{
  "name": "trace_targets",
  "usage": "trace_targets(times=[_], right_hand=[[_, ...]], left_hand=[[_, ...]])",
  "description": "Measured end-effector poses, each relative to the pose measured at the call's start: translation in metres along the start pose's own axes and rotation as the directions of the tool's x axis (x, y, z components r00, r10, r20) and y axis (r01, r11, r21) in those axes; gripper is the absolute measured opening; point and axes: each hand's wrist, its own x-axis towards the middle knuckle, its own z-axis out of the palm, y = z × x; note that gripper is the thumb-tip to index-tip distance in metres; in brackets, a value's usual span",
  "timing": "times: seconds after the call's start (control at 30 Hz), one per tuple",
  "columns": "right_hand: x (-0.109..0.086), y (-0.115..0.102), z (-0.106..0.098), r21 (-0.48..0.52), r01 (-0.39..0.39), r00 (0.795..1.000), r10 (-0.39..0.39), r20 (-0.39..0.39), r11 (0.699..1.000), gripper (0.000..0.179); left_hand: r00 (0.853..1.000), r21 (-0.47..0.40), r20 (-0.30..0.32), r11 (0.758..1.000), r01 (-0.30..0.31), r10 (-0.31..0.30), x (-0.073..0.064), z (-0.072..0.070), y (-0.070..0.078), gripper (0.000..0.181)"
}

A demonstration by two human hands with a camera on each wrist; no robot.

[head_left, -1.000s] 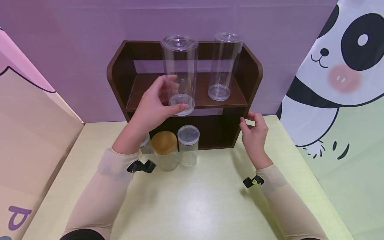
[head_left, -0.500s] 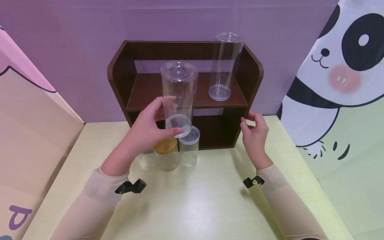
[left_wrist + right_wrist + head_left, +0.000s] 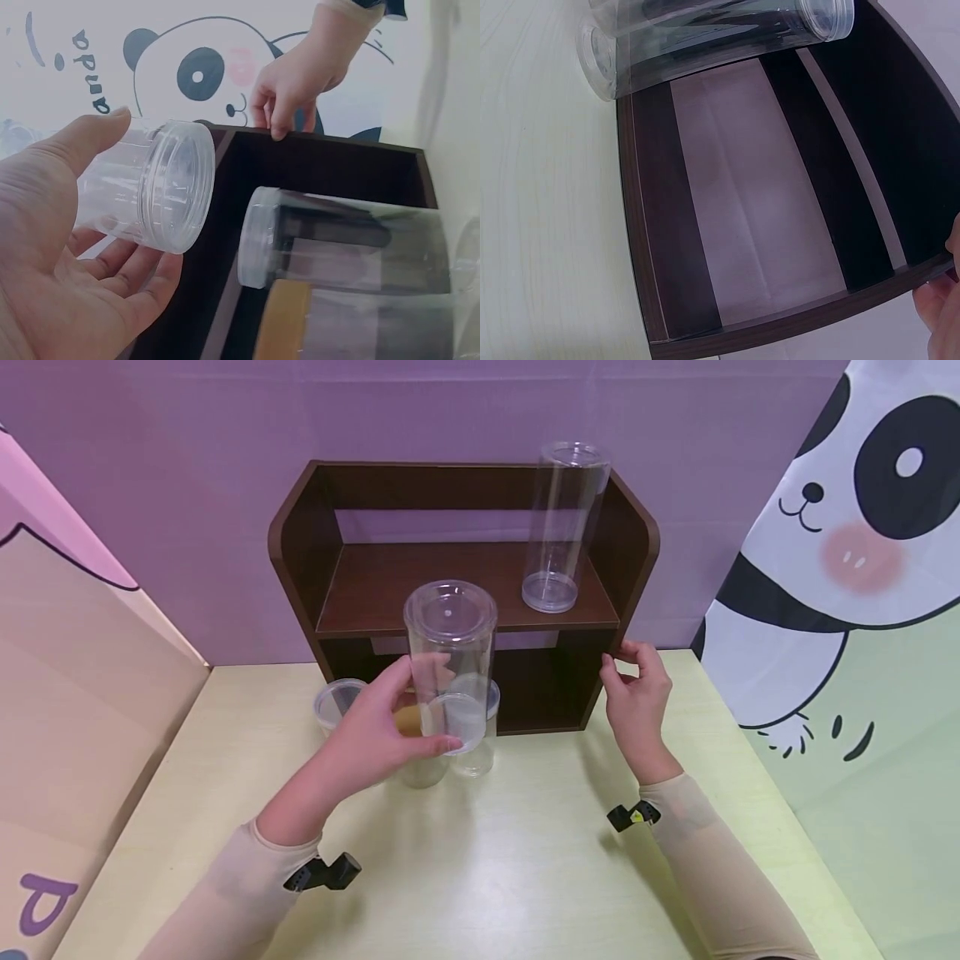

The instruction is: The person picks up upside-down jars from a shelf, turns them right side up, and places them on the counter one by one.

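In the head view my left hand (image 3: 356, 747) grips a tall clear plastic jar (image 3: 452, 635) near its lower end, thumb in front and fingers around the back. The jar is upright before the brown wooden shelf (image 3: 420, 581), overlapping jars on the table. These are a jar with a wood-coloured lid (image 3: 408, 722), partly hidden, one with a pale lid (image 3: 476, 756) and another (image 3: 330, 700) half covered by my hand. My right hand (image 3: 636, 710) pinches the front edge of the shelf's right side panel; its fingers (image 3: 934, 304) show at the right wrist view's edge.
Another tall clear jar (image 3: 562, 527) stands on the right of the upper shelf board. The shelf's lower compartment (image 3: 536, 689) lies behind the table jars. A pale wooden table (image 3: 480, 868) stretches in front, with a purple backdrop (image 3: 187, 510) behind.
My left hand has carried the tall jar down and forward from upper-board height to in front of the lower compartment. The right hand has stayed at the side panel.
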Motion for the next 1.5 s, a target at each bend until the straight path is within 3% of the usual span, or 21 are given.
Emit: trace_targets(times=[0.27, 0.5, 0.6, 0.73, 0.97, 1.23, 1.5], right_hand=[[0.000, -0.001, 0.001, 0.003, -0.007, 1.000, 0.007, -0.005, 1.000, 0.016], [0.000, -0.001, 0.001, 0.009, 0.001, 1.000, -0.001, -0.008, 1.000, 0.015], [0.000, -0.001, 0.001, 0.009, 0.003, 1.000, -0.003, -0.013, 1.000, 0.015], [0.001, -0.003, 0.002, 0.019, 0.001, 1.000, 0.000, -0.010, 1.000, 0.015], [0.000, -0.003, 0.002, 0.033, 0.011, 1.000, -0.010, -0.011, 0.999, 0.014], [0.001, 0.000, 0.002, 0.020, 0.006, 1.000, -0.006, 0.000, 1.000, 0.014], [0.001, -0.001, -0.001, 0.004, 0.007, 1.000, -0.007, 0.007, 1.000, 0.015]], left_hand=[[0.999, -0.052, 0.033, 0.998, 0.024, -0.022, -0.016, 0.013, -0.008, 0.061], [0.998, -0.028, 0.056, 0.999, 0.029, -0.028, -0.029, 0.021, -0.016, 0.060], [0.997, -0.044, 0.066, 0.998, 0.034, -0.031, -0.032, 0.025, -0.021, 0.067], [0.995, -0.063, 0.083, 0.997, 0.054, -0.048, -0.034, 0.030, -0.029, 0.091], [0.995, -0.070, 0.085, 0.996, 0.057, -0.051, -0.041, 0.037, -0.039, 0.093], [0.987, -0.066, 0.118, 0.991, 0.113, -0.105, -0.049, 0.046, -0.049, 0.097], [0.982, -0.061, 0.157, 0.992, 0.112, -0.101, -0.052, 0.054, -0.058, 0.100]])
